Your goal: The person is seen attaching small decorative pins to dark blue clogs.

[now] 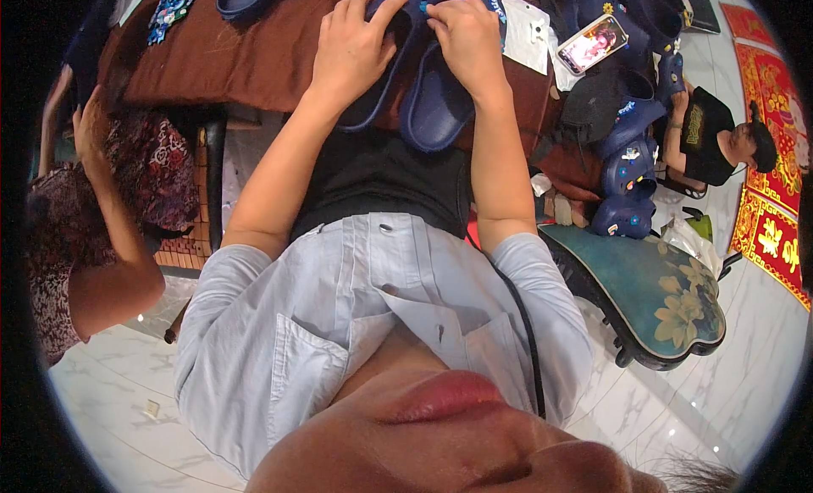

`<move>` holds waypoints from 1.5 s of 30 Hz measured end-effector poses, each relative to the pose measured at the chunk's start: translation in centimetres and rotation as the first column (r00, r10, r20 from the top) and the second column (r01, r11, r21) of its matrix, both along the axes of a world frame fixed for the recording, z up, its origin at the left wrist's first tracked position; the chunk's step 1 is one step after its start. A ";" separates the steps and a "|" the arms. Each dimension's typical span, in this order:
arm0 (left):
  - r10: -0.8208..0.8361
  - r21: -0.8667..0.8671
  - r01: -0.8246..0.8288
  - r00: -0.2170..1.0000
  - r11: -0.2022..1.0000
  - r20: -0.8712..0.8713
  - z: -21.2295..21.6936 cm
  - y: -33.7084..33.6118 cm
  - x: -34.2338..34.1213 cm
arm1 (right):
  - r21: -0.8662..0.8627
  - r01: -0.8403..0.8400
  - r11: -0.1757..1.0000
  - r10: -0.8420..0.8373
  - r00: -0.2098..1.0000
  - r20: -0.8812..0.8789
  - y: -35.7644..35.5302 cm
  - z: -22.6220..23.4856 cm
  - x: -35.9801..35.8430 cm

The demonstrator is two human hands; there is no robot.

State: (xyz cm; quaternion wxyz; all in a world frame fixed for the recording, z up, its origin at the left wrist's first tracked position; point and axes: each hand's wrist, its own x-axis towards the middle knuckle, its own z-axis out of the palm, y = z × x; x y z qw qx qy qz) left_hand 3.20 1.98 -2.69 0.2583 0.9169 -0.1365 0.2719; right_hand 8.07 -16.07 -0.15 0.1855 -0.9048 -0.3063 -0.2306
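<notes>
Both forearms reach forward | left hand [351, 48] grip pressed on navy clog [385, 78] | right hand [467, 37] grip pinching second navy clog [440, 112], just beside | both clogs on brown surface [229, 57] | phone [593, 42] right of grip

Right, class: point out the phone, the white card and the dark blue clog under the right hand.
phone [592, 43], head view, middle of its lit screen
white card [527, 36], head view, centre of its face
dark blue clog [436, 112], head view, inner footbed
</notes>
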 end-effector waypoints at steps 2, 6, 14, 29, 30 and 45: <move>0.008 0.008 -0.008 1.000 1.000 -0.006 -0.2 0.1 0.0 | -0.042 -0.027 0.999 0.027 1.000 -0.007 0.1 -0.5 -0.3; 0.004 -0.001 -0.004 1.000 1.000 -0.029 -0.2 0.0 0.1 | -0.079 -0.033 0.996 0.040 0.996 0.085 0.5 -0.5 -0.9; 0.033 0.014 -0.033 0.999 0.999 -0.010 -0.5 0.0 0.0 | -0.147 0.043 0.988 -0.017 0.985 0.173 2.3 -0.7 -1.2; -0.002 0.001 0.002 1.000 1.000 0.005 -0.1 0.0 -0.1 | 0.043 0.008 0.999 -0.007 1.000 -0.022 0.2 -1.0 0.4; 0.003 0.003 -0.003 1.000 1.000 0.007 -0.2 0.0 -0.1 | 0.032 0.030 0.999 -0.030 0.999 -0.014 0.5 -0.6 0.2; 0.007 0.000 -0.007 1.000 1.000 -0.007 0.3 -0.1 -0.1 | -0.100 0.094 0.991 -0.081 0.989 0.120 1.8 -0.9 -1.8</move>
